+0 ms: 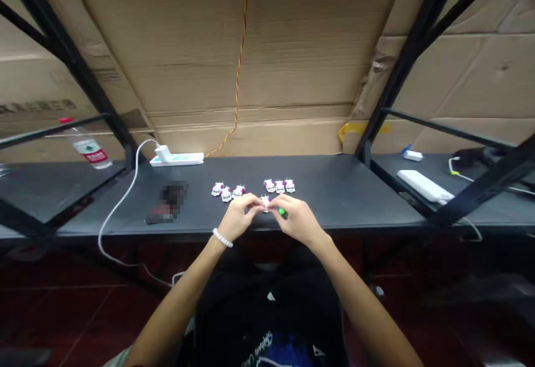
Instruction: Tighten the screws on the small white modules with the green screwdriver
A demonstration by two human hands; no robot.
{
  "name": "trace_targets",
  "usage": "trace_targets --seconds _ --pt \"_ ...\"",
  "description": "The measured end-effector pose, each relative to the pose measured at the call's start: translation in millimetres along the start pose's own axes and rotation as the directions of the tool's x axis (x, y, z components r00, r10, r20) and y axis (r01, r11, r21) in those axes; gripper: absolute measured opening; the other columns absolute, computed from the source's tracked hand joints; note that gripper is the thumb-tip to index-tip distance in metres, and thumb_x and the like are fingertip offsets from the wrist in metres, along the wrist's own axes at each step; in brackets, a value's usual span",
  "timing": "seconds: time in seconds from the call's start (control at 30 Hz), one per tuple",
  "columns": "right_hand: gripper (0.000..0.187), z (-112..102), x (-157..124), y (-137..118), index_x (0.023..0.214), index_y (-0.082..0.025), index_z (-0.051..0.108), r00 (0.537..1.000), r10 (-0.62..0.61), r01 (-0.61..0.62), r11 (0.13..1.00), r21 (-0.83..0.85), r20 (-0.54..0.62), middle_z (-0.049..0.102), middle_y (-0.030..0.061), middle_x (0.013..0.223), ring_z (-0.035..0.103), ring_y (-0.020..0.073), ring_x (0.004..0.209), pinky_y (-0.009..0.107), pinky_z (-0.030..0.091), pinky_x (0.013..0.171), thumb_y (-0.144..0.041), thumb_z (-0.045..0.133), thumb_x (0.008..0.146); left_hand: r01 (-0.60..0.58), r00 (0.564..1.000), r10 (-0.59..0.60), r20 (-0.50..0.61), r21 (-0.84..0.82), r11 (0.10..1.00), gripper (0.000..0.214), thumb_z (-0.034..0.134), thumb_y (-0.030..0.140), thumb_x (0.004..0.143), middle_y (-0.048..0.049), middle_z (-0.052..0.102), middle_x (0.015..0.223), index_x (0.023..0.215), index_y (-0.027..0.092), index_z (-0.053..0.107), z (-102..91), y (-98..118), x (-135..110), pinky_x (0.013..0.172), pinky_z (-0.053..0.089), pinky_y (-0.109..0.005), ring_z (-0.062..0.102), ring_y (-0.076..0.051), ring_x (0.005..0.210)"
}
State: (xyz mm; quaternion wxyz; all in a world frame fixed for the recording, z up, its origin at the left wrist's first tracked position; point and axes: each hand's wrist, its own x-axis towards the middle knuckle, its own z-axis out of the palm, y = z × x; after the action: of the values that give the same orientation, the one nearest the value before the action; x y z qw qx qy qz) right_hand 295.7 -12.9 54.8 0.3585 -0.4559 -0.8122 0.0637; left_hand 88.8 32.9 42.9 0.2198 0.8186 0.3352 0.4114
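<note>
My left hand (239,217), with a white bead bracelet on the wrist, is closed in a pinch at a small white-and-purple piece (264,201) near the table's front. Meeting it from the other side, my right hand (297,217) pinches the same piece between thumb and forefinger. A bright green object (283,213), perhaps a tool handle, is tucked in the right hand's fingers; most of it is hidden. Similar white-and-purple pieces lie beyond the hands, in a left cluster (226,193) and a right row (280,186).
The dark table (334,188) runs between black metal posts. A white power strip (184,159) with a plugged-in cable lies at the back left. Left of the hands is a blurred dark object (167,202). A water bottle (90,146) stands beyond the left post.
</note>
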Motion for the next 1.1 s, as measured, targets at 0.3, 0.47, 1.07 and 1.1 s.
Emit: trace_targets --seconds 0.3,0.47,1.07,1.1 --pt "0.021 12 4 7 0.117 -0.024 0.071 0.971 0.126 -0.078 0.970 -0.229 0.201 0.076 0.0048 0.112 0.072 0.0186 0.098 0.026 0.047 0.081 -0.028 0.054 0.106 0.096 0.995 -0.096 0.001 0.004 0.995 0.011 0.068 0.022 0.095 -0.0023 0.072 0.085 0.087 0.018 0.075 14.6 -23 -1 0.069 0.048 -0.028 0.061 -0.016 0.073" --pt "0.024 12 7 2 0.120 -0.024 0.069 0.955 0.175 -0.095 0.945 -0.313 0.238 0.075 0.0063 0.116 0.073 0.0203 0.097 0.027 0.048 0.079 -0.026 0.049 0.106 0.070 0.997 -0.071 0.016 0.023 0.997 0.011 0.067 0.019 0.096 -0.0040 0.071 0.090 0.090 0.018 0.077 16.7 -27 1 0.075 0.053 -0.030 0.064 -0.017 0.079" --pt "0.032 16 8 2 0.129 -0.026 0.065 0.933 0.232 -0.102 0.904 -0.415 0.276 0.072 0.0075 0.124 0.075 0.0227 0.093 0.030 0.050 0.076 -0.029 0.042 0.108 -0.044 0.998 0.040 0.051 0.066 0.997 0.032 0.056 0.003 0.093 -0.0103 0.075 0.126 0.114 0.019 0.074 17.9 -36 -2 0.112 0.055 -0.048 0.070 -0.025 0.121" --pt "0.032 16 8 1 0.130 -0.026 0.065 0.932 0.231 -0.099 0.903 -0.417 0.278 0.072 0.0076 0.124 0.075 0.0227 0.093 0.030 0.050 0.075 -0.029 0.042 0.108 -0.041 0.998 0.038 0.051 0.059 0.997 0.031 0.057 0.004 0.093 -0.0105 0.075 0.126 0.114 0.019 0.074 18.0 -35 -3 0.112 0.055 -0.049 0.070 -0.025 0.121"
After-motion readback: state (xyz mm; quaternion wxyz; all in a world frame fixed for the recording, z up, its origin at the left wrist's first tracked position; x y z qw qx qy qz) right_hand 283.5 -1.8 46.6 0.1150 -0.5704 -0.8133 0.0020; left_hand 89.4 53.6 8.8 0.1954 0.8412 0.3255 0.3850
